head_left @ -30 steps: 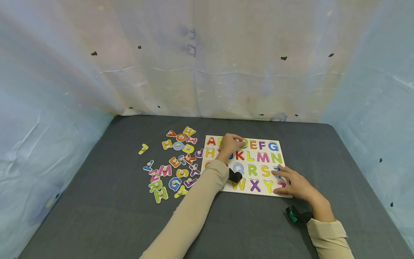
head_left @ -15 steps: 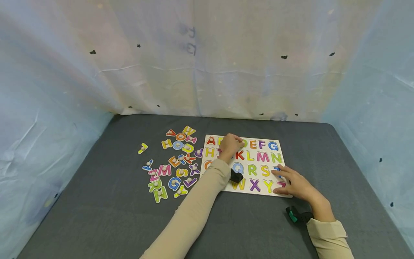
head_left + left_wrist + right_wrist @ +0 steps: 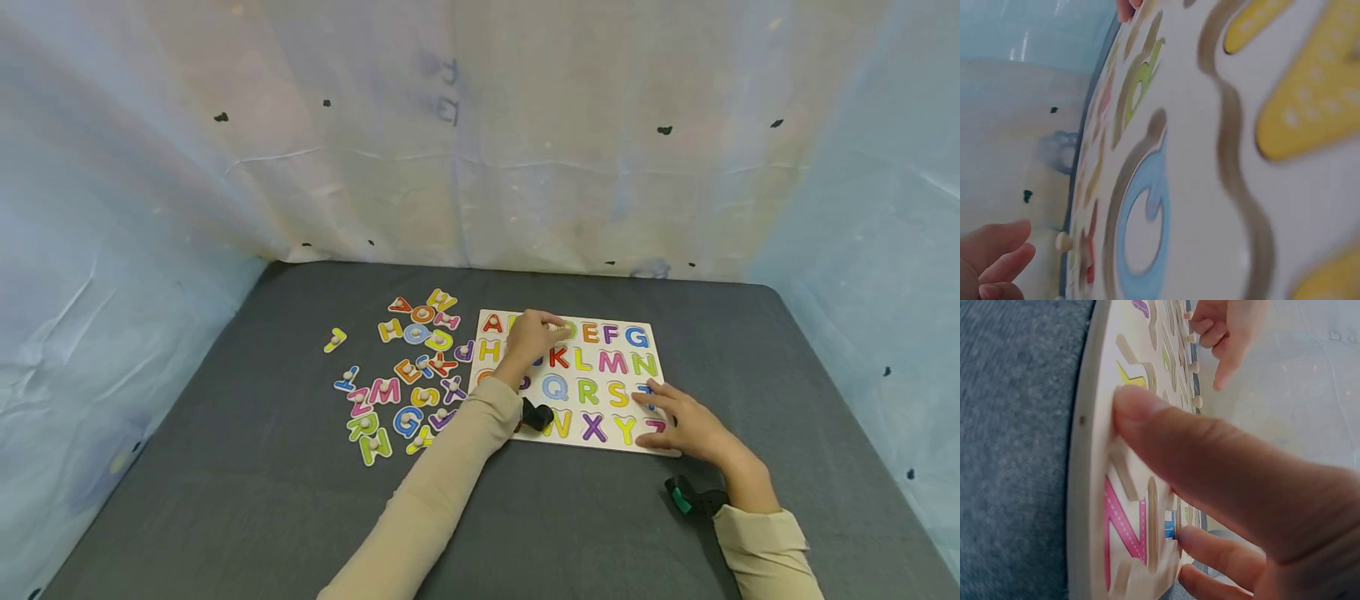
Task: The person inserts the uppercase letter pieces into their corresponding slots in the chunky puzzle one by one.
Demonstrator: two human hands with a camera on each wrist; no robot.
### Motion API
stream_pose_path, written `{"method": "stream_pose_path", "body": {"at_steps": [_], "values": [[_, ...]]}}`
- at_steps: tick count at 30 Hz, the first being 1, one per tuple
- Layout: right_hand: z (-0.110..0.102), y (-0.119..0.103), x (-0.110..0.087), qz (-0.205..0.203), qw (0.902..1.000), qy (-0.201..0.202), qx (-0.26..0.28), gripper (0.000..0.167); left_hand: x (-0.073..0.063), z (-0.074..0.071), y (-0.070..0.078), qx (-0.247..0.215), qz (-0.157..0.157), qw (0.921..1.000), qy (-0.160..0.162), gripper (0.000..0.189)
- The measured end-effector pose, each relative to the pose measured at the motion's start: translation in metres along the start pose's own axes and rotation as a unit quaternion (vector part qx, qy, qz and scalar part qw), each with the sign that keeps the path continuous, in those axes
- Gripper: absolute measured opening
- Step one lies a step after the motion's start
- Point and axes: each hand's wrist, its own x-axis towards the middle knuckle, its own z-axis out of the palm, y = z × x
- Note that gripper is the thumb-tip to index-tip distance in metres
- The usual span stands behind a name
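Observation:
A white wooden alphabet puzzle board (image 3: pixel 558 408) lies on the dark cloth, its slots printed with coloured letters. My left hand (image 3: pixel 531 335) reaches across it to the top row, fingertips right over the green D (image 3: pixel 573 331). In the left wrist view its fingers (image 3: pixel 1007 237) stand apart from a pale knob (image 3: pixel 1064 241) beyond the red K. My right hand (image 3: pixel 686 425) rests on the lower right corner, thumb on the board beside the pink Z (image 3: pixel 1127 531) and fingertips by the blue T (image 3: pixel 1170 525). Several knobs (image 3: pixel 1197 401) stand up from the board's far row.
Several loose letter pieces with knobs lie scattered left of the board, among them a blue G (image 3: pixel 408 422), a pink M (image 3: pixel 385 392) and a yellow L (image 3: pixel 335 340) set apart. The purple P (image 3: pixel 464 352) lies right at the board's left edge.
My left wrist and forearm have shifted a little to the left, while the fingers stay at the D. The right hand and the loose pieces have not moved.

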Motion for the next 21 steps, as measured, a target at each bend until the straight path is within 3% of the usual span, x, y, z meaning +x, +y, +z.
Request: {"method": "stream_pose_path", "body": {"at_steps": [9,13,21], "values": [[-0.001,0.0,0.001,0.0,1.0,-0.002,-0.004,0.073,-0.017,-0.027,-0.019,-0.043,0.025,0.9985,-0.024,0.022],[0.0,0.0,0.002,0.0,1.0,-0.007,-0.004,0.073,-0.029,-0.045,-0.028,-0.066,0.04,0.9965,-0.032,0.023],[-0.001,0.001,0.001,-0.001,1.0,-0.004,-0.001,0.073,-0.052,-0.091,-0.045,-0.084,0.066,0.9943,-0.003,0.026]]}}
